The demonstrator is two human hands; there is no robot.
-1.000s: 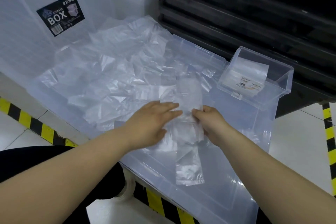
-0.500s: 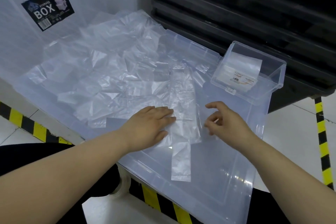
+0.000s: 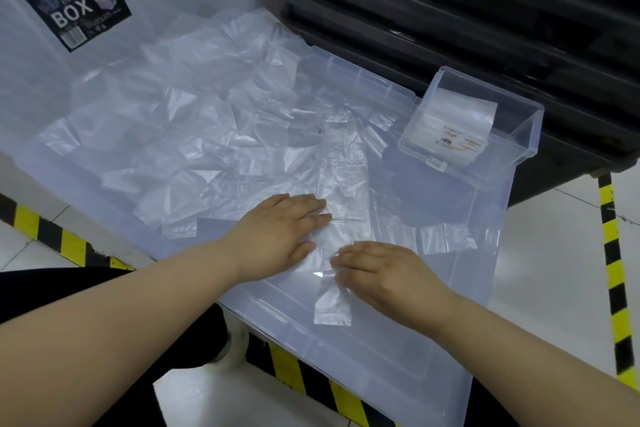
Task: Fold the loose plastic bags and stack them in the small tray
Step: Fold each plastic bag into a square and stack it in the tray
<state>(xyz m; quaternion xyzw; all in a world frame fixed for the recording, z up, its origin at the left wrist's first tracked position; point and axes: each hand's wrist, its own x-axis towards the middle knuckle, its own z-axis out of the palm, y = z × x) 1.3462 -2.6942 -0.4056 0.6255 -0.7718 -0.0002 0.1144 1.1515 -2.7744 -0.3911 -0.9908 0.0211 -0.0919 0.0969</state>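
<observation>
Step in hand: I judge I'm flattening one long narrow bag [image 3: 341, 163] into a strip, before the crosswise folds.
Left hand [image 3: 280, 232]: laid flat, fingers straight and close together, fingertips pressing the strip's left edge at about mid-length.
Right hand [image 3: 391, 274]: also flat, fingers straight and resting on the strip nearer me; I see no pinch.
Bag position: it lies lengthwise on the clear lid [image 3: 433, 322], its near end just short of the front edge.
Loose pile [image 3: 194, 135]: many unfolded bags are spread to the left and behind.
Small tray [image 3: 450, 166]: it sits at the lid's far right corner, with folded bags [image 3: 457, 121] already inside.
Next move: probably lift the near end and fold it away from me, holding the middle down so the slippery film doesn't slide.
</observation>
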